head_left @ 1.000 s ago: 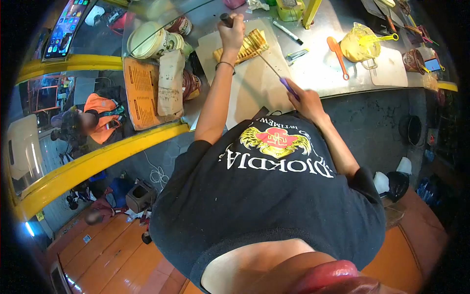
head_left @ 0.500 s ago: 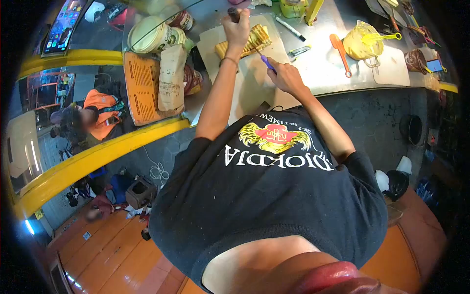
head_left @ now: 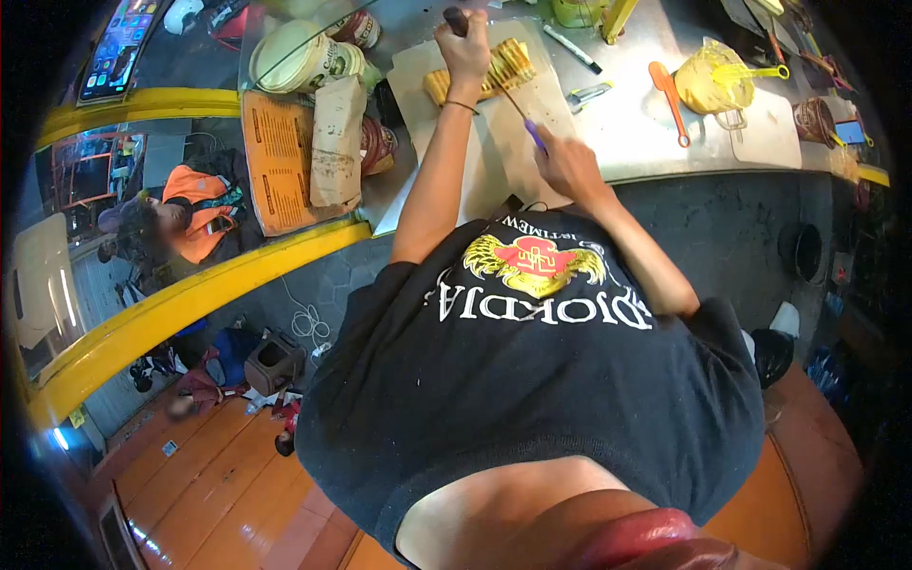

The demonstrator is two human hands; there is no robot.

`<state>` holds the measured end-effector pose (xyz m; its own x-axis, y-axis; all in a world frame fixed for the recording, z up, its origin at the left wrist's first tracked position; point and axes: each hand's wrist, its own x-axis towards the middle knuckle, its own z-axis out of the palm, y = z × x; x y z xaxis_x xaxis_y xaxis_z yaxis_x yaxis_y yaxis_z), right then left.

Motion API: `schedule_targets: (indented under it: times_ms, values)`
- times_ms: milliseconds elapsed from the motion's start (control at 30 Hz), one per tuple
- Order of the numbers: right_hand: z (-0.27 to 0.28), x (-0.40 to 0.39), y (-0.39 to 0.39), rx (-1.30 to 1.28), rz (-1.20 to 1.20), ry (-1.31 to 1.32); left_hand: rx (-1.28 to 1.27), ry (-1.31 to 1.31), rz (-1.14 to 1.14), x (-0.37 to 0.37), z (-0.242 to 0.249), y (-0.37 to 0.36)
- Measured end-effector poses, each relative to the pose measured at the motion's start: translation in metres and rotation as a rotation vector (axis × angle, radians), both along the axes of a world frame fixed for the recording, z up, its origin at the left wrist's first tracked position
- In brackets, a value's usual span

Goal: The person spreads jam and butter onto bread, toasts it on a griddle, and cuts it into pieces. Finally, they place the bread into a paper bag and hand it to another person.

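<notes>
Golden toasted bread (head_left: pixel 513 62) with cut lines lies on brown paper (head_left: pixel 518 147) on the metal counter. My left hand (head_left: pixel 464 55) is closed round the dark handle of a tool (head_left: pixel 456 21), above the bread's middle. My right hand (head_left: pixel 570 163) grips the purple handle of a knife (head_left: pixel 535 134). The thin blade reaches up and left to the bread, between its two parts. What the lower end of the dark-handled tool touches is hidden behind my left hand.
On the left are a white tub (head_left: pixel 290 65), a wrapped paper packet (head_left: pixel 335 142) and an orange menu (head_left: pixel 276 161). A marker (head_left: pixel 572 49), orange spatula (head_left: pixel 670 103) and yellow-smeared container (head_left: pixel 712 81) lie right. Beyond the yellow rail sits a person in orange (head_left: pixel 193 214).
My right hand has drawn back toward my body with the knife, and more of the blade shows. The view has shifted slightly. Both hands keep their grips.
</notes>
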<state>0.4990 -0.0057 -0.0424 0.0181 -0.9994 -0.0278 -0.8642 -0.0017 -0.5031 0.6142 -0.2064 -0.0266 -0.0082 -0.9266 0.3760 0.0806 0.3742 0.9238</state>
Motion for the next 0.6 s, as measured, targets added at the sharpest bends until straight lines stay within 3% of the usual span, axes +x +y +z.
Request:
schedule_targets:
  times_ms: [133, 200, 267, 367, 467, 500, 600]
  values:
    - [-0.043, 0.022, -0.076, -0.108, 0.002, 0.025, 0.089, 0.040, -0.009, -0.005, 0.004, 0.006]
    - [-0.034, 0.017, -0.037, -0.077, -0.011, -0.047, -0.071, 0.029, 0.050, -0.005, 0.001, 0.005]
    - [-0.021, -0.001, 0.012, -0.002, 0.042, -0.031, -0.072, 0.015, 0.040, -0.001, -0.006, -0.003]
    - [-0.029, 0.003, 0.013, -0.046, 0.023, -0.044, -0.058, 0.013, 0.049, 0.001, -0.007, -0.008]
    - [-0.069, 0.021, -0.058, -0.084, -0.012, -0.013, -0.023, 0.140, -0.039, -0.006, 0.002, -0.007]
    - [-0.069, 0.018, -0.051, -0.086, -0.020, -0.012, 0.008, 0.254, -0.117, -0.007, 0.004, -0.007]
    - [-0.056, -0.004, 0.008, -0.092, 0.045, -0.038, -0.120, 0.164, -0.041, -0.003, -0.003, -0.013]
